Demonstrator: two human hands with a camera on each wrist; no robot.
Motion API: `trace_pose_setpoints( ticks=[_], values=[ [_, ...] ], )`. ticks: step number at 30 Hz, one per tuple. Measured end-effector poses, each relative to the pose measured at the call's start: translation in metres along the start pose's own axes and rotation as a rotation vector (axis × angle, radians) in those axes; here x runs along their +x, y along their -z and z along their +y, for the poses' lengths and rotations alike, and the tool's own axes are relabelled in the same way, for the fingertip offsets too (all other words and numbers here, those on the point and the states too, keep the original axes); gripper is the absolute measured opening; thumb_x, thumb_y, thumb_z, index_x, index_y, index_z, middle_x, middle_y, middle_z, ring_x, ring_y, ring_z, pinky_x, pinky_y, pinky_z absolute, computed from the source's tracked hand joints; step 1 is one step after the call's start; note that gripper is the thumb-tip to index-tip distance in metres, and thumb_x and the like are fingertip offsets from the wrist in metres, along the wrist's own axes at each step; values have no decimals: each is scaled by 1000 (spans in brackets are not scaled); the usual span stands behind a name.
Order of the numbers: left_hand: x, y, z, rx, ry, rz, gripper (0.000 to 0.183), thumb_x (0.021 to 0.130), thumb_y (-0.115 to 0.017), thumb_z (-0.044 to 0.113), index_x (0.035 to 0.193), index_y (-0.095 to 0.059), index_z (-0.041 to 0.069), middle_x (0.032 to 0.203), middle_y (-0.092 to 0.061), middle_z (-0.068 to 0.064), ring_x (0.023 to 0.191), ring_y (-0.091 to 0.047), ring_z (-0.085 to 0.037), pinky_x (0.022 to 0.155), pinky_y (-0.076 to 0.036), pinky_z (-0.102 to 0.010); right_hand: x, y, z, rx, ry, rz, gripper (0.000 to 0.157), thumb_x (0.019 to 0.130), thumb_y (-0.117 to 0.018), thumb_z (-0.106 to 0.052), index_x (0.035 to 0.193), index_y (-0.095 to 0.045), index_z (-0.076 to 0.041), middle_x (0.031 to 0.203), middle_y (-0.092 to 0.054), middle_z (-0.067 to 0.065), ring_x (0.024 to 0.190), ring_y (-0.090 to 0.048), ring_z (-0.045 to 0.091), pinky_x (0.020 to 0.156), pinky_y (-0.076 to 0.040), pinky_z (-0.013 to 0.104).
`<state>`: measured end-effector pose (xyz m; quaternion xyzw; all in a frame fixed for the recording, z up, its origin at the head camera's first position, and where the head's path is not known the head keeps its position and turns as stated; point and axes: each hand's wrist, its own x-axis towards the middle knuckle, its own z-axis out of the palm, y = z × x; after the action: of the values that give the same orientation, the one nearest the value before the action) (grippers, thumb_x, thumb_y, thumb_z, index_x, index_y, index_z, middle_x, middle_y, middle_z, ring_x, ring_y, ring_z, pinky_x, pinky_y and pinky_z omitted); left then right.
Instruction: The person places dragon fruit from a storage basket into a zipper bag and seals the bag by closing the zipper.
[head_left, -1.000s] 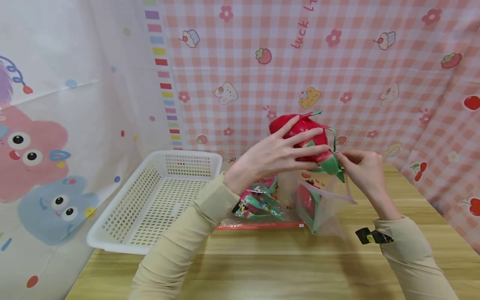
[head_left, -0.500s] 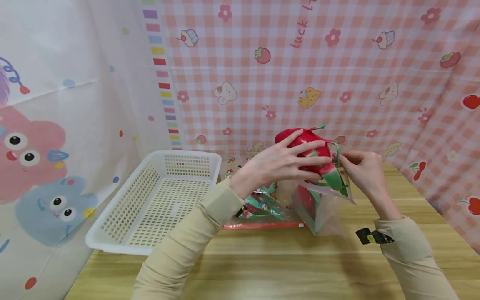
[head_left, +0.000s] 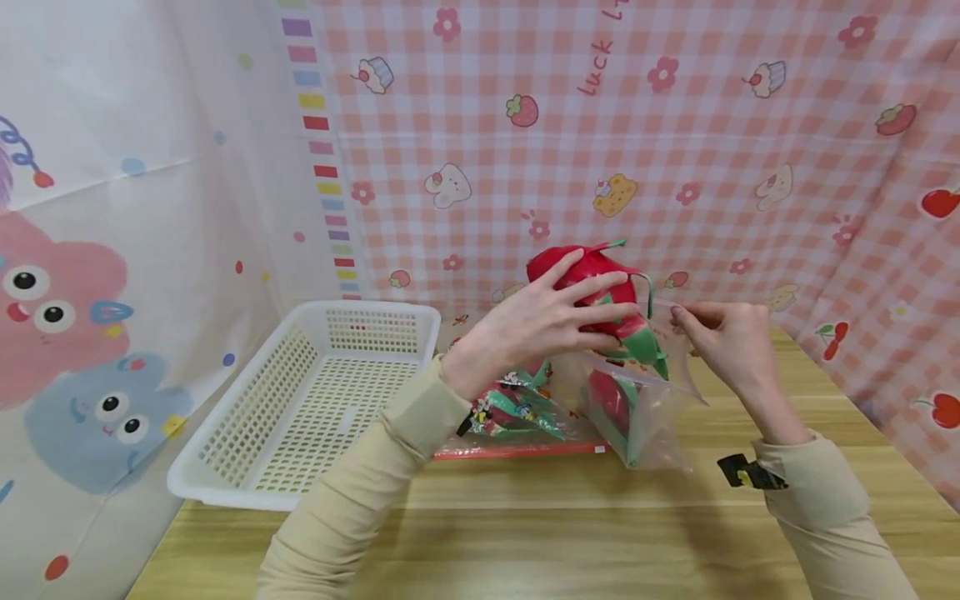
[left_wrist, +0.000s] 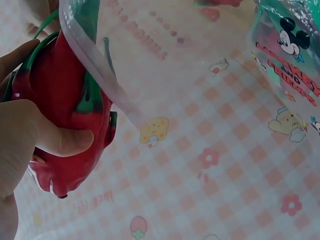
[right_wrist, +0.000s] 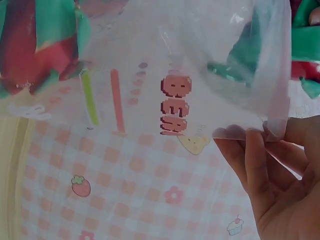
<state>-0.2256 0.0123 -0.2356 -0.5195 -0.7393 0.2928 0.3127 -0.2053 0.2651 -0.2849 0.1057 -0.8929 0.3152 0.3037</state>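
A red toy dragon fruit with green leaf tips is gripped by my left hand, tilted above a clear plastic bag. The left wrist view shows my thumb pressed across the dragon fruit, beside the bag's rim. My right hand pinches the bag's upper edge between thumb and fingers, plain in the right wrist view on the printed bag. Low inside that bag lies another red and green dragon fruit.
Left of the bag lies a second clear bag with cartoon prints, a red zip strip and red-green things inside. A white perforated basket stands at the left on the wooden table. Patterned cloth hangs behind.
My left hand first moved the dragon fruit down and right, then back left and slightly up. A gap now separates its leaves from my right hand, which stays nearly still.
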Motion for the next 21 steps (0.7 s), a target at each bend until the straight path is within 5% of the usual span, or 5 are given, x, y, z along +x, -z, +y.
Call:
trace_pose_setpoints(
  ticks=[5, 11, 14, 19, 21],
  values=[
    [-4, -3, -1, 15, 16, 29, 54, 93, -60, 28, 138, -41, 48, 157, -25, 14, 146, -22, -20, 118, -17, -54, 2, 1, 0, -52, 41, 20, 24, 90, -64, -15, 93, -74, 6, 77, -71, 24, 48, -39, -28, 41, -39, 10],
    [3, -10, 7, 1, -48, 118, 43, 94, -57, 29, 132, -49, 48, 153, -33, 15, 143, -28, -20, 117, -20, -53, 9, -1, -2, -85, 85, 70, 20, 87, -67, -15, 86, -76, 3, 70, -71, 21, 51, -33, -31, 40, -32, 10],
    [8, -16, 13, 21, -105, 177, 43, 97, -53, 26, 133, -48, 47, 152, -35, 14, 142, -30, -20, 117, -21, -53, 13, -3, -2, -98, 87, 92, 19, 86, -69, -14, 86, -76, 4, 70, -70, 22, 48, -40, -20, 38, -30, 13],
    [14, -24, 23, 58, -193, 214, 48, 98, -48, 22, 139, -40, 47, 153, -32, 12, 143, -28, -21, 117, -21, -54, 16, -6, 1, -89, 69, 63, 20, 84, -71, -15, 89, -75, 4, 77, -71, 24, 54, -60, 19, 41, -33, 15],
    [15, -25, 25, 63, -204, 204, 51, 98, -48, 22, 141, -36, 47, 154, -30, 11, 143, -27, -21, 118, -20, -54, 17, -6, 2, -73, 60, 27, 21, 85, -71, -16, 90, -75, 4, 80, -71, 24, 58, -62, 18, 44, -36, 13]
  ],
)
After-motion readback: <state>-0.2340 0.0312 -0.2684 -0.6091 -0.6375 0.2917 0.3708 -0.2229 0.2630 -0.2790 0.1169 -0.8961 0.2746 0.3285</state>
